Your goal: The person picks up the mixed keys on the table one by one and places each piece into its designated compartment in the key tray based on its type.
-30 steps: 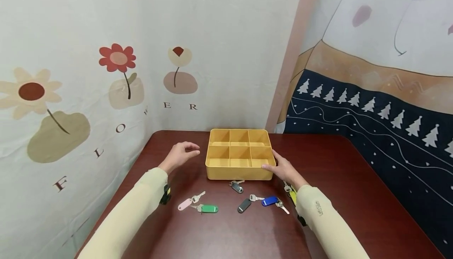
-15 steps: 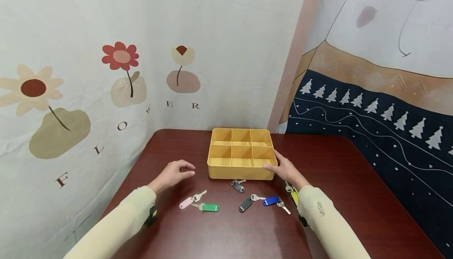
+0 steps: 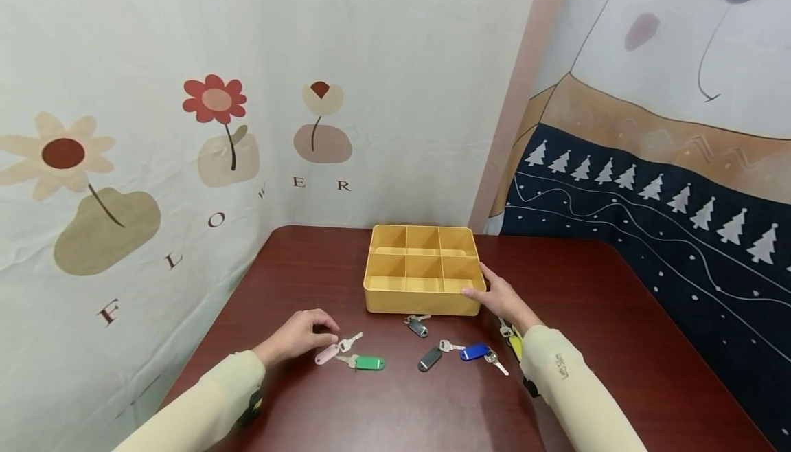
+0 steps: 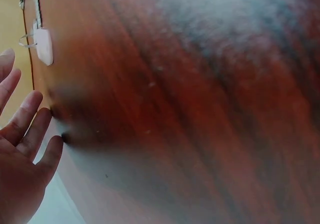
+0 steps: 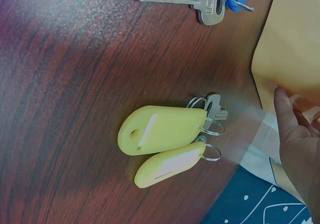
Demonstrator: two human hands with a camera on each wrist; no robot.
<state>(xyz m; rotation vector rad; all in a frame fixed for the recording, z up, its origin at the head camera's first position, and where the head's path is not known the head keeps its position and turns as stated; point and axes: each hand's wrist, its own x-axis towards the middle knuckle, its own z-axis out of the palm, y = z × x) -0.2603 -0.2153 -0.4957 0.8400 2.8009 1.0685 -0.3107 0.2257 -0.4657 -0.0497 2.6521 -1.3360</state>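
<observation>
My left hand hovers low beside a pink key tag with a silver key. Its thumb is close to the tag in the head view; the left wrist view shows the fingers spread and apart from the pink tag. On the table's far side stands a yellow divided box with several bare compartments. My right hand holds this box at its front right corner, thumb at the front and fingers along the side. Just right of the pink tag lies a green key tag with a key.
Grey key tags and a blue key tag with keys lie before the box. Two yellow key tags lie under the right forearm. A patterned curtain borders the dark red table at the back.
My left hand has come down and toward me, from beside the box to the pink key tag. My right hand stays at the box corner.
</observation>
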